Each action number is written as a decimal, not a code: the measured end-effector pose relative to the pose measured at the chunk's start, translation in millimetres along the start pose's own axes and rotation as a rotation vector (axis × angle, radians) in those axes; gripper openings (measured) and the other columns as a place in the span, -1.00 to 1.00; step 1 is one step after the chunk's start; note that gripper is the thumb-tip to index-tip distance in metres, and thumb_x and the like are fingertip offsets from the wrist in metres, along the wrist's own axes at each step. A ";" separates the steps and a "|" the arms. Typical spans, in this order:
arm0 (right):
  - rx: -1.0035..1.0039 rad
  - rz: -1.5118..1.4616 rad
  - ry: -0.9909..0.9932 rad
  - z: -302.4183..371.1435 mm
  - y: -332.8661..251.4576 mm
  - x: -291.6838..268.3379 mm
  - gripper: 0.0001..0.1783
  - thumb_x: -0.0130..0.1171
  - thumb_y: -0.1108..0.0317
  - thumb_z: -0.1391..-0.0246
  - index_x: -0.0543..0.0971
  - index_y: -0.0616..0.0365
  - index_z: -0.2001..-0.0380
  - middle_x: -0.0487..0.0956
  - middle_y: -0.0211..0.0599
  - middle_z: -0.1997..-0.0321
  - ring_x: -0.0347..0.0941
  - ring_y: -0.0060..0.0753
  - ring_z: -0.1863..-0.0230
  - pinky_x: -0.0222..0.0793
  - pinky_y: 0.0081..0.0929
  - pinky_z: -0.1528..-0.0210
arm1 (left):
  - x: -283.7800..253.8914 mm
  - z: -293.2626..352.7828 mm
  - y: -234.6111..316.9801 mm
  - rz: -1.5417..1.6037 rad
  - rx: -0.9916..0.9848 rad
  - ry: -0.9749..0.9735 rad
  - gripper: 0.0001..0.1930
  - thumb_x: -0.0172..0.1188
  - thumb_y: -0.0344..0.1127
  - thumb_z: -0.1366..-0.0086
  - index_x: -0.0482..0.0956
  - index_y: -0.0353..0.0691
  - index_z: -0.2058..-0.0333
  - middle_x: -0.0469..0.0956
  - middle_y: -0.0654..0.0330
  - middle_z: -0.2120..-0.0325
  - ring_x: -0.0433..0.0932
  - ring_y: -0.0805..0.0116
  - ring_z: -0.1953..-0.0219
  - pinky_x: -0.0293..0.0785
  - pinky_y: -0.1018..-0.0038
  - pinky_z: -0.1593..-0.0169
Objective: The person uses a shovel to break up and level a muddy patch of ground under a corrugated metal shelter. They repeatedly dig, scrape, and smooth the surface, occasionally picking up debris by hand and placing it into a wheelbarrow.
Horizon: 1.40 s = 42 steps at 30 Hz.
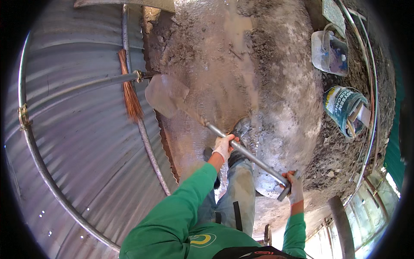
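The shovel (257, 161) lies diagonally across the person's front, its long axis running from the grip at lower right to the blade, which points forward-left over wet ground (207, 73) near the corrugated metal sheet (82, 142). The left hand's (224, 146) fingers are clamped around the shaft; the right hand's (295, 187) curl around the grip end.

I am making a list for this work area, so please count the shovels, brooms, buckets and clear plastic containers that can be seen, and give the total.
Shovel: 1
Broom: 1
Bucket: 1
Clear plastic container: 1
Total: 4
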State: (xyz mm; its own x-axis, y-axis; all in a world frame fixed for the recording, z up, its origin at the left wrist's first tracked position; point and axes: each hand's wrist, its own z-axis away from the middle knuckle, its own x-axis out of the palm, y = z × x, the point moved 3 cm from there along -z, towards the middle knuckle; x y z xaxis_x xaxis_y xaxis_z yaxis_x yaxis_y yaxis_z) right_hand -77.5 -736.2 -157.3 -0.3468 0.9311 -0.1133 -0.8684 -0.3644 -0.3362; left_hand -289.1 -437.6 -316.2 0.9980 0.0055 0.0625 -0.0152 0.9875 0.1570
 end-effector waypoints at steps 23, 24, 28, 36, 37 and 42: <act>0.269 -0.198 0.958 311.7 331.3 93.7 -0.71 0.10 0.12 -0.42 0.35 0.09 0.24 0.44 -0.32 0.50 0.34 -0.50 0.70 0.29 -0.57 0.72 | -168.2 43.1 -121.2 -0.824 -0.331 -0.261 -0.73 0.20 -0.19 -0.27 0.55 -0.32 0.45 0.57 0.01 0.65 0.59 0.22 0.62 0.51 0.25 0.55; 0.242 -0.247 0.937 291.1 325.3 113.8 -0.71 0.10 0.12 -0.43 0.34 0.09 0.23 0.44 -0.32 0.50 0.34 -0.49 0.70 0.30 -0.58 0.72 | -155.9 20.9 -90.1 -0.807 -0.262 -0.236 -0.71 0.19 -0.17 -0.24 0.56 -0.31 0.49 0.58 -0.01 0.67 0.59 0.20 0.63 0.45 0.26 0.57; 0.064 -0.205 0.611 179.3 300.0 233.5 -0.70 0.16 0.16 -0.39 0.44 0.18 0.24 0.53 -0.28 0.45 0.43 -0.48 0.67 0.33 -0.56 0.70 | -126.1 -81.1 65.9 -0.652 -0.088 -0.215 -0.76 0.16 -0.26 -0.24 0.57 -0.30 0.51 0.60 -0.01 0.64 0.64 0.08 0.53 0.51 0.13 0.42; 0.268 -0.407 0.391 -29.4 306.3 390.3 -0.61 0.29 0.06 -0.30 0.62 0.24 0.21 0.67 -0.29 0.37 0.59 -0.42 0.51 0.55 -0.49 0.58 | -107.0 -215.6 248.6 -0.836 0.267 0.034 -0.86 0.24 -0.39 -0.29 0.47 -0.32 0.35 0.46 0.12 0.54 0.50 0.19 0.56 0.57 0.20 0.45; 0.253 -0.506 0.382 -47.7 308.3 396.4 -0.60 0.29 0.05 -0.30 0.62 0.25 0.21 0.67 -0.27 0.38 0.59 -0.42 0.52 0.54 -0.49 0.59 | -105.0 -219.1 255.2 -0.859 0.275 0.028 -0.86 0.23 -0.39 -0.31 0.46 -0.32 0.32 0.46 0.13 0.52 0.49 0.21 0.55 0.58 0.21 0.42; 0.116 -0.508 0.280 -72.2 304.2 355.5 -0.68 0.32 0.15 -0.27 0.62 0.23 0.27 0.67 -0.26 0.42 0.58 -0.42 0.59 0.50 -0.46 0.63 | -93.7 -198.4 261.1 -0.646 0.281 -0.005 -0.80 0.24 -0.26 -0.43 0.46 -0.20 0.31 0.44 0.17 0.51 0.50 0.27 0.44 0.64 0.19 0.23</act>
State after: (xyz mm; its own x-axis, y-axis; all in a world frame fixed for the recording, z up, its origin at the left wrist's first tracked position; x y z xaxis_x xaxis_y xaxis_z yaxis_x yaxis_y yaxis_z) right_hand -439.3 -514.7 -367.4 0.2161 0.9530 -0.2122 -0.9396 0.1439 -0.3106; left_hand -374.5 -148.9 -476.6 0.8121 -0.5701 -0.1243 0.5648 0.7145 0.4130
